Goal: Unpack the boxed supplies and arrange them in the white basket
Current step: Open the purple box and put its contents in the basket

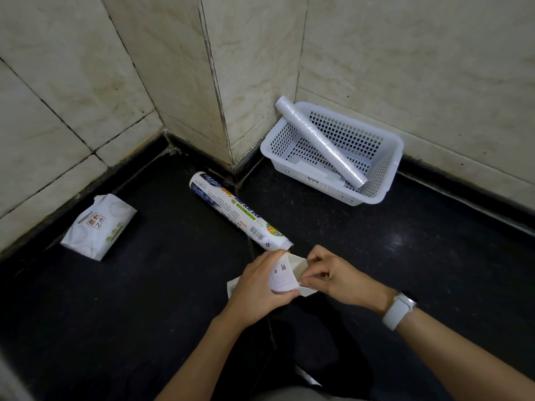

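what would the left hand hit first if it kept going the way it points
Probably the printed white cylindrical roll lying on the black floor, just past the left hand and its small white cardboard box; depth is unclear.

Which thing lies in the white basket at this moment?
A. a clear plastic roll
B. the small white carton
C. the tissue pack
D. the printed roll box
A: the clear plastic roll lies slanted in the white basket, one end resting up on its rim by the wall corner.
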